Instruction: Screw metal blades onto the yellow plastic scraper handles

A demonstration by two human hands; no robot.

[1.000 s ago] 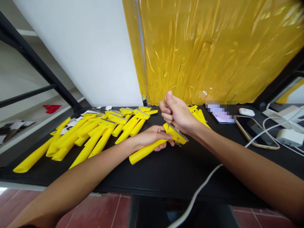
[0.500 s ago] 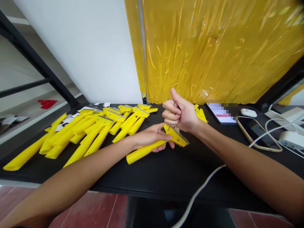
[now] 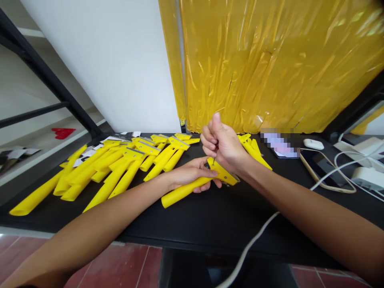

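Note:
My left hand (image 3: 195, 173) is wrapped round a yellow scraper (image 3: 183, 193), near where its tubular handle meets the wide head with the metal blade. The scraper is held just above the black table, head to the right. Over it, my right hand (image 3: 220, 140) is closed in a fist on a screwdriver (image 3: 213, 161). Only the thin shaft shows below the fist, its tip at a screw on the scraper head; the grip is mostly hidden by my fingers. A pile of yellow scrapers (image 3: 120, 166) lies to the left of my hands.
More yellow scrapers (image 3: 255, 152) lie behind my right wrist. Further right are a phone (image 3: 280, 146), a white earbud case (image 3: 313, 144), a tablet-like device (image 3: 328, 170) and white chargers with cables (image 3: 369, 176). Yellow plastic sheeting (image 3: 255, 60) hangs behind the black table (image 3: 192, 224).
My right fist has turned at the wrist and shifted slightly left, and the screwdriver shaft shows more clearly. My left hand keeps its hold on the scraper. The view has shifted slightly.

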